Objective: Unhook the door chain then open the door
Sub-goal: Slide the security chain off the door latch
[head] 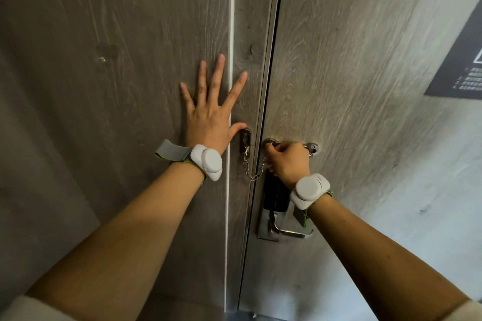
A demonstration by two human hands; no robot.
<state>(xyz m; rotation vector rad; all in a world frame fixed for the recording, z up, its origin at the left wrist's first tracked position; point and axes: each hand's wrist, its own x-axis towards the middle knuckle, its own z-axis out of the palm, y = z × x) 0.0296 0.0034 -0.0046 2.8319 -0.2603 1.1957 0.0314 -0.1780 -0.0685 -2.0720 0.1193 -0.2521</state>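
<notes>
Left hand [208,112] flat and open on the wall panel [104,112], fingers splayed toward 12 o'clock, thumb beside the chain's anchor plate [245,139]. Right hand [288,161] closed over the chain's end at the slide track [310,147] on the door [352,73]. Door chain [251,172] slack, sagging across the gap at 3 o'clock of the left wrist. Best handled by sliding the end along the track to its wide opening, lifting out, then reaching for the lever handle [292,232] at 6 o'clock.
</notes>
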